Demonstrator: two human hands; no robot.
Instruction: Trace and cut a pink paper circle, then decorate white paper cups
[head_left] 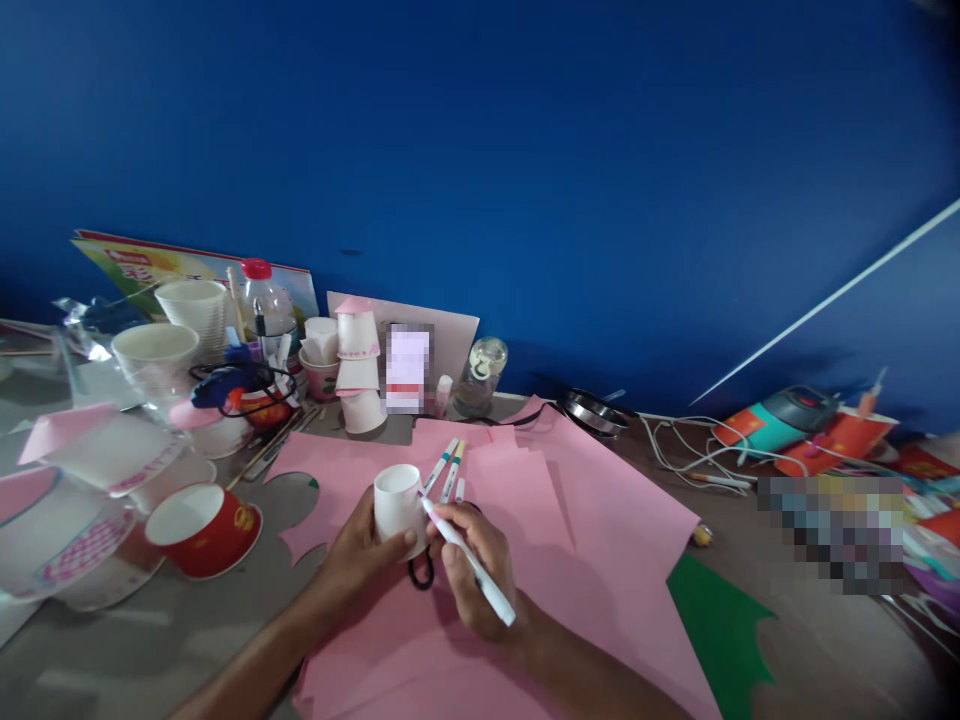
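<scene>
A plain white paper cup point(397, 512) is held upright in my left hand point(369, 548), thumb across its front. My right hand point(480, 568) grips a white marker point(480, 578), its tip at the cup's right side near the rim. Both hands are above overlapping pink paper sheets point(600, 520). Just behind the cup lie more markers point(450, 470), with white barrels and green or yellow parts. A black loop point(421, 572) shows below the cup, between my hands.
At the left are decorated paper cups point(97, 545), a red bowl point(202, 530) and stacked cups point(199, 305). Behind stand a cup tower point(358, 365), a phone point(407, 368) and a glass jar point(484, 375). Green paper point(712, 620), cables point(675, 455) and a glue gun point(780, 425) lie right.
</scene>
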